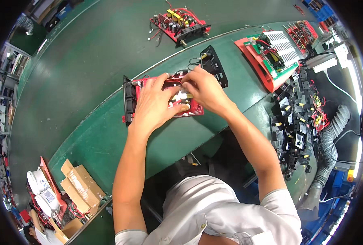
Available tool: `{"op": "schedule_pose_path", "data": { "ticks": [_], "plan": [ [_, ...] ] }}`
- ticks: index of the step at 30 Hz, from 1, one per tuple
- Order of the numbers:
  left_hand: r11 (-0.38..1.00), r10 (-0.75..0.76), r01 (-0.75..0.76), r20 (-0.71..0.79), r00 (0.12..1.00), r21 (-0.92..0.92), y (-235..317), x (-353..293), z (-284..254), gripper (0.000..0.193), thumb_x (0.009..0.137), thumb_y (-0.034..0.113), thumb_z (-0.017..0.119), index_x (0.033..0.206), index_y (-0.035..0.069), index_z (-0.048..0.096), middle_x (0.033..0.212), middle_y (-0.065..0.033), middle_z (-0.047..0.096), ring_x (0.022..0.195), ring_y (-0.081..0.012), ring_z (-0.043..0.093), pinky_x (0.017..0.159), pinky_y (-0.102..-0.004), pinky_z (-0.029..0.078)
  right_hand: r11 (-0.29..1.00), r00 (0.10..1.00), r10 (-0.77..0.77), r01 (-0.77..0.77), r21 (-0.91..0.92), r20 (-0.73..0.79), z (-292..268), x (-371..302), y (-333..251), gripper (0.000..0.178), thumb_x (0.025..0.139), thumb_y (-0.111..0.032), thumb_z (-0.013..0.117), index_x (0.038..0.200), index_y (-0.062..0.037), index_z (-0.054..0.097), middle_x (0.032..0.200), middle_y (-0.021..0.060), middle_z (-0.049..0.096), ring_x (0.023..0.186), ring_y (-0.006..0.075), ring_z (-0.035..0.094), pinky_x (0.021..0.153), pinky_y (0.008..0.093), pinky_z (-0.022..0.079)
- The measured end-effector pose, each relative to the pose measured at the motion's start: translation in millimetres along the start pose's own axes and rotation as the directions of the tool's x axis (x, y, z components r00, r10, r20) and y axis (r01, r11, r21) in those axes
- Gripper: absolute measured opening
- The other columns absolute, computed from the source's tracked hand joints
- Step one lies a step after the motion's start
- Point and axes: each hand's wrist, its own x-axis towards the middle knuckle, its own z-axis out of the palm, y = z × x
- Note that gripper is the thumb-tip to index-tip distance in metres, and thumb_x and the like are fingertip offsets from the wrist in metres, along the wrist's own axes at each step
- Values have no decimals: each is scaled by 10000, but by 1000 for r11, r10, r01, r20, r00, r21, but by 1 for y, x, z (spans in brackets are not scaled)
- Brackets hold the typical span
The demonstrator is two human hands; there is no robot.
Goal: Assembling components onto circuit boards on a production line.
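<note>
A red circuit board (196, 109) lies component side up on the green worktop (165, 141), its middle partly hidden; white and yellow parts (183, 96) crowd its face; a black end panel (129, 98) stands along its left edge; a slotted black plate (216, 67) lies slantwise just beyond its far right corner.

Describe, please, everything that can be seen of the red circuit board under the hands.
The red circuit board lies flat on the green bench, carrying white and yellow parts. A black, plastic-looking panel stands along its left edge. The left hand spreads across the board, apparently touching; the right hand bunches fingertips near the middle. Both hands hide much.
</note>
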Motion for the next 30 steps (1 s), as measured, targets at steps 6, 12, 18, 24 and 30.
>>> {"op": "schedule_pose_path", "data": {
  "ticks": [6,12,18,24,30],
  "plan": [
    [979,127,-147,-144,981,-143,1,-5,-6,929,620,-23,787,1445,61,369,1374,-245,429,1190,-425,513,978,-452,471,810,890,201,-386,442,409,-16,-9,-46,164,924,-116,645,938,45,666,804,68,681,752,101,638,684,275,522],
    [932,211,-250,-166,963,-264,12,-3,-28,906,695,-53,753,1483,76,324,1279,-188,480,1089,-385,558,876,-453,502,783,927,207,-349,515,312,-12,-3,-39,164,848,-101,674,904,52,651,743,92,664,699,128,628,650,326,503],
    [919,210,-247,-147,966,-307,18,-5,-37,875,721,-67,728,1484,89,328,1269,-183,492,1037,-370,584,849,-444,512,898,970,206,-240,368,128,-4,-1,-37,243,833,-135,685,978,56,649,803,160,676,681,248,645,674,369,512],
    [922,159,-189,-116,980,-338,14,-8,-41,812,767,-84,660,1489,112,345,1323,-188,474,1062,-360,590,889,-414,514,914,929,69,-206,350,365,-10,5,-37,169,899,-114,644,905,55,650,748,62,664,653,125,602,617,294,488],
    [636,-335,-26,-306,891,-771,0,-47,-29,570,817,-95,622,1364,46,539,1329,-125,551,1105,-200,618,897,-303,515,134,785,188,-615,777,590,-14,1,-47,110,921,-125,674,951,-28,631,778,29,656,644,85,606,535,193,460]
  ]
}}
